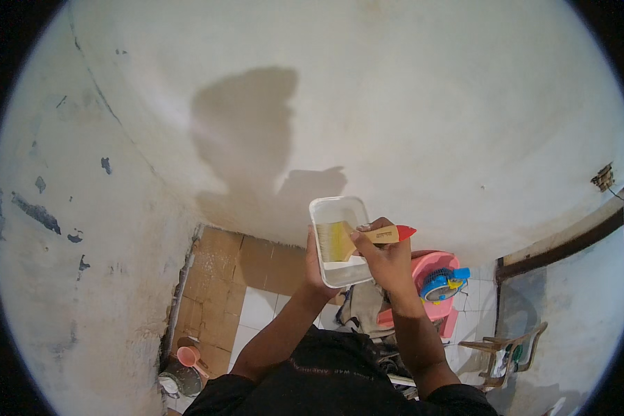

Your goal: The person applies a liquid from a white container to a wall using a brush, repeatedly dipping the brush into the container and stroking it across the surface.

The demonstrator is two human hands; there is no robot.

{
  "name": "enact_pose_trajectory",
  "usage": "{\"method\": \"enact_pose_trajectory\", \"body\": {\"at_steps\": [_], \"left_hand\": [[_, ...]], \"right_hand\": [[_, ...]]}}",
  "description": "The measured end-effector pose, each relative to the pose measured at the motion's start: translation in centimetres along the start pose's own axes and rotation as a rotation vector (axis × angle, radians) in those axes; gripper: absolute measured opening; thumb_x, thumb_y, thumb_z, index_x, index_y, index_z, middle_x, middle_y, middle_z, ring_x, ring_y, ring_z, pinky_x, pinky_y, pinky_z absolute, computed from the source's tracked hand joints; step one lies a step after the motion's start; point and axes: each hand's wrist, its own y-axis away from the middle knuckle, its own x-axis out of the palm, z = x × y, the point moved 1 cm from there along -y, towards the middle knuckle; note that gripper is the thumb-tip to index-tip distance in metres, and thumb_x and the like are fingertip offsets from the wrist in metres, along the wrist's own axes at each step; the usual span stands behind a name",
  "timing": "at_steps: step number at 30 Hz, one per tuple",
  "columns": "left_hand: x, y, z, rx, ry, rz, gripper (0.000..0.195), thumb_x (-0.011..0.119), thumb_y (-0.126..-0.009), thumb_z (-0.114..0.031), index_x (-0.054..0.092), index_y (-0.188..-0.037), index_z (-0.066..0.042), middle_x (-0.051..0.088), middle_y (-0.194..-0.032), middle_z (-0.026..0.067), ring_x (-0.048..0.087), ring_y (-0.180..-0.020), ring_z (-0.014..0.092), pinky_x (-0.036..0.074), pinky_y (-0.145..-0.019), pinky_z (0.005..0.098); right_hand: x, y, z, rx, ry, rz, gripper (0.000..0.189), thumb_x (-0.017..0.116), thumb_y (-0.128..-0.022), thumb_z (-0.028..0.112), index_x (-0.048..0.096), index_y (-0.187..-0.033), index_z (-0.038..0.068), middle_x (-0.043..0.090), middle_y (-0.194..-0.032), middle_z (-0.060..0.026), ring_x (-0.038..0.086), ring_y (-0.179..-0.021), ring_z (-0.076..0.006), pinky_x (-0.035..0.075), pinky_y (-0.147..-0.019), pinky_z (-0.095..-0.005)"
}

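Note:
My left hand [317, 265] holds a shallow translucent plastic container [343, 208] with rounded corners and a white rim, gripping it from its left side and underneath. In my right hand [385, 260] is a wide flat paintbrush [377, 235] with a wooden handle tipped in red. Its pale yellow bristles [333, 242] point left and lie over the container's opening. Whether the bristles touch the inside is unclear. White paint or liquid shows at the container's bottom, partly hidden by the brush.
A pale wall [421, 130] rises in front; the left wall [83, 218] has peeling patches. Cardboard [213, 281] covers tiled floor. A pink dipper [189, 356] rests on a bucket [184, 379]. Rightward are a pink tub [431, 264], a blue fan [439, 285] and a plastic chair [520, 346].

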Motion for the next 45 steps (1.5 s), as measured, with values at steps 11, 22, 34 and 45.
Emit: {"method": "enact_pose_trajectory", "body": {"at_steps": [11, 22, 34, 45], "left_hand": [[2.5, 0.7, -0.7, 0.036, -0.066, 0.083, 0.058, 0.036, -0.101, -0.051, 0.041, -0.138, -0.006, 0.057, -0.125, 0.014, 0.059, -0.115, 0.026, 0.05, -0.098, 0.0416], [0.7, 1.0, -0.1, 0.304, -0.642, 0.098, 0.057, 0.029, -0.103, -0.049, 0.037, -0.142, -0.008, 0.053, -0.132, 0.013, 0.058, -0.118, 0.024, 0.051, -0.098, 0.0403], [1.2, 0.9, -0.5, -0.014, 0.018, 0.066, 0.064, 0.028, -0.101, -0.057, 0.043, -0.141, -0.009, 0.055, -0.132, 0.0132, 0.057, -0.119, 0.027, 0.048, -0.101, 0.0437], [1.1, 0.8, -0.2, -0.047, -0.005, 0.038, 0.067, 0.028, -0.1, -0.059, 0.041, -0.143, -0.009, 0.054, -0.134, 0.0132, 0.057, -0.119, 0.028, 0.048, -0.101, 0.0453]], "right_hand": [[-2.2, -0.1, 1.4, 0.071, -0.182, -0.104, 0.013, 0.069, -0.088, 0.004, 0.058, -0.094, 0.0, 0.065, -0.092, -0.0084, 0.066, -0.084, -0.0141, 0.058, -0.072, -0.0291], [-3.0, 0.1, 0.9, -0.091, -0.122, -0.109, 0.015, 0.07, -0.089, 0.004, 0.061, -0.099, -0.002, 0.068, -0.099, -0.0121, 0.066, -0.089, -0.017, 0.057, -0.078, -0.0321], [-4.3, -0.6, 1.5, -0.012, -0.168, -0.025, 0.008, 0.068, -0.084, 0.001, 0.063, -0.091, 0.001, 0.071, -0.097, -0.0131, 0.065, -0.085, -0.0171, 0.054, -0.075, -0.0315], [-3.6, -2.1, 1.8, 0.076, -0.25, 0.096, 0.007, 0.067, -0.086, -0.001, 0.061, -0.089, -0.002, 0.07, -0.101, -0.0144, 0.067, -0.092, -0.0187, 0.055, -0.082, -0.0308]]}}
